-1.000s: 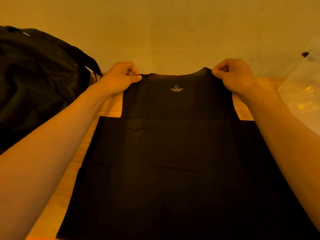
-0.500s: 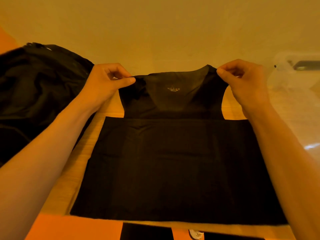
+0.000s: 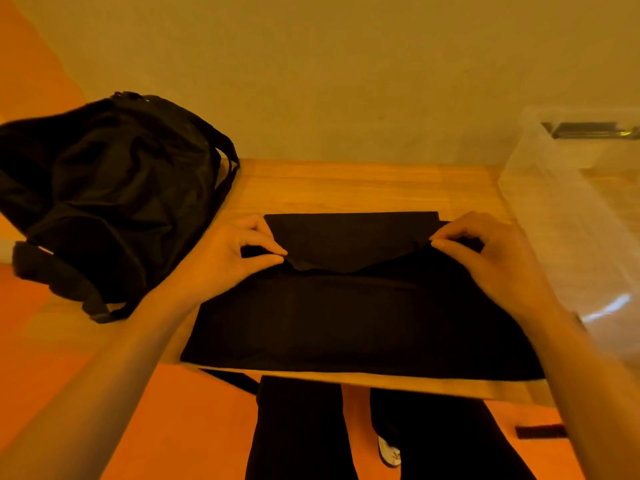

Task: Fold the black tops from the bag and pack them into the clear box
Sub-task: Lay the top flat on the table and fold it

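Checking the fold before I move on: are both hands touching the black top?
Touching. The head view shows the left hand and the right hand each pinching the folded-over edge of the black top.

Between the left hand (image 3: 225, 258) and the right hand (image 3: 491, 261) the top (image 3: 346, 317) is plain black. Left of the left hand, the bag (image 3: 114, 188) is black too. Right of the right hand, the box (image 3: 554, 209) is clear. Beyond both hands the worktop (image 3: 346, 188) is pale grained wood.
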{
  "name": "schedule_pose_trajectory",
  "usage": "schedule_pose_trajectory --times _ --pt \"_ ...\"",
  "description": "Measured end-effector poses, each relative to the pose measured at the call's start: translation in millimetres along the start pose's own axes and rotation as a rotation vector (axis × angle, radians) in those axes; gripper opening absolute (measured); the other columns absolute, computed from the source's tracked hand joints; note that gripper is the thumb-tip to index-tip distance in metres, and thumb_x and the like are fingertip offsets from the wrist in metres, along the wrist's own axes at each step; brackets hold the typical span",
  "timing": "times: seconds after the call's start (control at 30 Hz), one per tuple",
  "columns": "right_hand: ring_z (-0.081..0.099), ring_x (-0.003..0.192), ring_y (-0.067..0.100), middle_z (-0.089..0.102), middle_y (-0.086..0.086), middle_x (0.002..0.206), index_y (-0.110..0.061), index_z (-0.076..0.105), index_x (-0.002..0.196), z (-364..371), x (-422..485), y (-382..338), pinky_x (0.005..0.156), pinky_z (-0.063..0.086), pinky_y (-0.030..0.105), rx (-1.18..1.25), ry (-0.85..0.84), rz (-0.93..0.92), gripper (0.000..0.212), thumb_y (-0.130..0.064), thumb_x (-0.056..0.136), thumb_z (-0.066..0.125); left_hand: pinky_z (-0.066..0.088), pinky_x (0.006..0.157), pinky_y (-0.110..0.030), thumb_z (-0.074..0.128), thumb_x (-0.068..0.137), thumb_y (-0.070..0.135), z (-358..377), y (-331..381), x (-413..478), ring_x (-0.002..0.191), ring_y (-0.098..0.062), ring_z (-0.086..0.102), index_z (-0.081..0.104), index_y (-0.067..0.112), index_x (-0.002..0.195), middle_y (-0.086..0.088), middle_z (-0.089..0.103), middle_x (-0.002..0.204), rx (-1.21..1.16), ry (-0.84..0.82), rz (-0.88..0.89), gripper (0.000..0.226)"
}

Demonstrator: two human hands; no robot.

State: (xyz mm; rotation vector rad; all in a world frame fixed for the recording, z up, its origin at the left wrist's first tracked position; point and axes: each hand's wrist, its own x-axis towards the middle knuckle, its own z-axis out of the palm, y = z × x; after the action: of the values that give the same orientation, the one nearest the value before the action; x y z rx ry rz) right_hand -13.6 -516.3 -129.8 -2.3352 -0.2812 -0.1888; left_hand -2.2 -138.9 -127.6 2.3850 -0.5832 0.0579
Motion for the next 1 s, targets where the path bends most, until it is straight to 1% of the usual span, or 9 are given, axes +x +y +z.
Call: schedule_pose_trajectory --times 0.1,0.17,0.27,0.4,0.53,0.7,0.8,0.93,1.0 --pt "0.056 0.101 -0.004 0.063 -0.024 0.099 -0.036 0.069 0.098 2.3 -10.2 -2.0 0.081 0.041 0.009 -0.102 -0.064 -0.018 0.013 -0.026 0.090 0.069 0.050 0.095 -0.049 0.062 0.080 0.054 4.3 -0.1 -6.8 0.096 -0.007 0.062 0.081 0.028 0.099 0.015 0.064 0.098 0.095 -0.038 -0.005 0.036" --pt "0.056 0.099 0.000 0.063 -0.023 0.097 -0.037 0.069 0.098 2.7 -14.8 0.0 0.079 0.041 0.013 -0.153 -0.079 -0.053 0.014 -0.026 0.089 0.070 0.050 0.096 -0.049 0.062 0.081 0.052 4.8 -2.1 -10.1 0.098 -0.007 0.061 0.080 0.030 0.099 0.017 0.063 0.099 0.105 -0.045 -0.015 0.034" --pt "0.057 0.097 0.001 0.063 -0.023 0.095 -0.037 0.069 0.097 1.3 -20.5 0.9 0.079 0.040 0.015 -0.163 -0.100 -0.104 0.014 -0.026 0.087 0.070 0.050 0.097 -0.049 0.061 0.081 0.051 4.6 -3.6 -12.9 0.098 -0.005 0.061 0.080 0.030 0.100 0.019 0.062 0.101 0.128 -0.079 -0.011 0.034" --pt "0.058 0.096 0.002 0.065 -0.022 0.095 -0.033 0.073 0.097 3.2 -26.9 2.0 0.079 0.043 0.020 -0.146 -0.102 -0.142 0.013 -0.026 0.085 0.071 0.053 0.092 -0.048 0.062 0.083 0.048 5.8 -2.9 -16.1 0.097 -0.006 0.063 0.081 0.026 0.100 0.016 0.064 0.100 0.124 -0.057 0.006 0.034" --pt "0.058 0.098 0.002 0.065 -0.023 0.095 -0.035 0.072 0.098 5.0 -31.7 2.6 0.081 0.045 0.026 -0.120 -0.130 -0.148 0.019 -0.041 0.084 0.061 0.055 0.090 -0.044 0.067 0.084 0.041 7.9 -2.8 -20.2 0.096 -0.006 0.064 0.081 0.024 0.101 0.014 0.065 0.101 0.110 -0.051 0.024 0.027" --pt "0.061 0.097 0.005 0.065 -0.021 0.097 -0.031 0.073 0.099 5.8 -36.1 2.2 0.081 0.048 0.025 -0.063 -0.080 -0.164 0.025 -0.045 0.085 0.059 0.058 0.086 -0.040 0.074 0.084 0.026 9.3 -4.3 -27.4 0.094 -0.007 0.066 0.081 0.024 0.101 0.013 0.065 0.101 0.085 -0.001 0.027 0.018" --pt "0.062 0.097 0.006 0.067 -0.019 0.098 -0.029 0.074 0.101 4.1 -37.7 5.1 0.083 0.049 0.022 -0.081 -0.067 -0.194 0.020 -0.043 0.095 0.060 0.056 0.090 -0.044 0.071 0.084 0.033 8.9 -5.4 -31.3 0.095 -0.008 0.066 0.081 0.025 0.101 0.014 0.065 0.102 0.066 0.011 0.017 0.022" --pt "0.060 0.098 0.005 0.065 -0.024 0.096 -0.034 0.071 0.099 3.1 -38.4 1.1 0.084 0.046 0.017 -0.085 -0.086 -0.198 0.018 -0.041 0.087 0.059 0.055 0.091 -0.046 0.070 0.084 0.035 8.8 -8.9 -34.4 0.097 -0.009 0.066 0.081 0.025 0.101 0.013 0.066 0.103 0.052 0.006 0.014 0.023" --pt "0.059 0.100 0.004 0.065 -0.020 0.098 -0.039 0.069 0.099 2.7 -39.6 -0.6 0.083 0.046 0.016 -0.062 -0.102 -0.185 0.017 -0.044 0.086 0.059 0.055 0.093 -0.045 0.070 0.083 0.036 8.8 -8.9 -35.1 0.097 -0.009 0.066 0.081 0.024 0.100 0.012 0.066 0.104 0.045 0.003 0.023 0.023"
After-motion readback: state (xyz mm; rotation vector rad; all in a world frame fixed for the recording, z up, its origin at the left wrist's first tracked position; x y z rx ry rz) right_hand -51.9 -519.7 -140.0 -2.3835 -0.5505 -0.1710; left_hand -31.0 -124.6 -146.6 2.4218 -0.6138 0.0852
